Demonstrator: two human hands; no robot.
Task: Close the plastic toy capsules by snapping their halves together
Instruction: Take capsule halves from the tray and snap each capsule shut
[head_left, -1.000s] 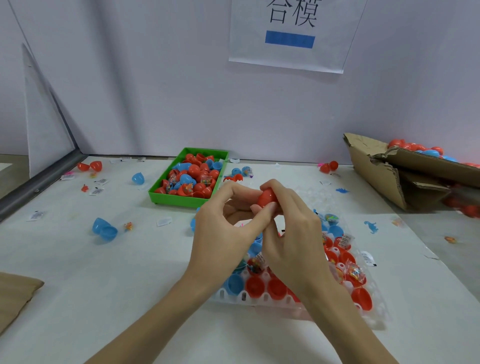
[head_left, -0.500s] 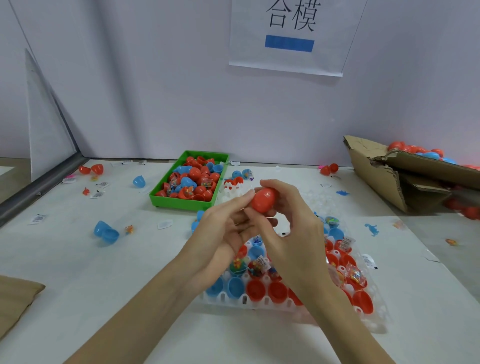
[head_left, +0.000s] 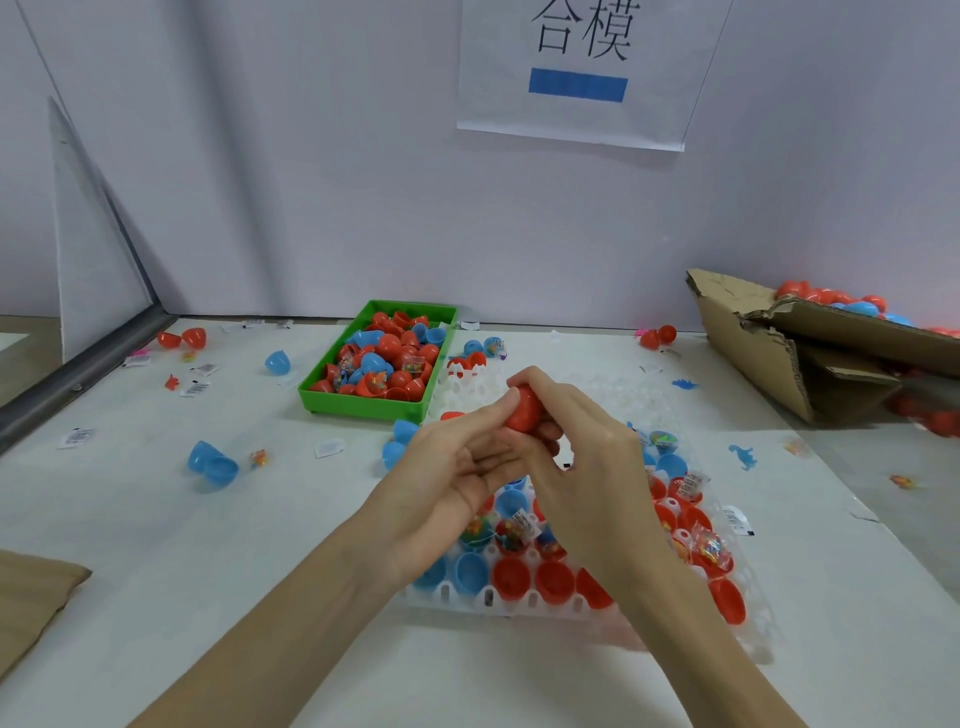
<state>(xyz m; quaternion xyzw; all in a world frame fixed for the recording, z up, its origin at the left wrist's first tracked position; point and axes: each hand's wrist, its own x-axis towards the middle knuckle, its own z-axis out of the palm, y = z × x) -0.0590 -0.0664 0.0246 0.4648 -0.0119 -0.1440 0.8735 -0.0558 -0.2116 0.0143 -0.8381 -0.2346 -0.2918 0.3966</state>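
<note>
A red capsule (head_left: 525, 409) is held above the white holder tray (head_left: 457, 597). My right hand (head_left: 587, 467) grips it from the right, fingers curled over its top. My left hand (head_left: 457, 467) lies palm up beside it, its extended fingertips touching the capsule's left side. The tray holds several red and blue capsule halves, some with small toy packets inside; my hands hide much of it.
A green bin (head_left: 382, 361) of red and blue halves stands behind the tray. A torn cardboard box (head_left: 769, 348) with capsules sits at the right. Loose blue halves (head_left: 213, 465), red halves (head_left: 182, 339) and paper slips lie scattered on the white table.
The hands have loosened: my left hand has turned palm up and its fingers have straightened, while the right keeps hold of the red capsule.
</note>
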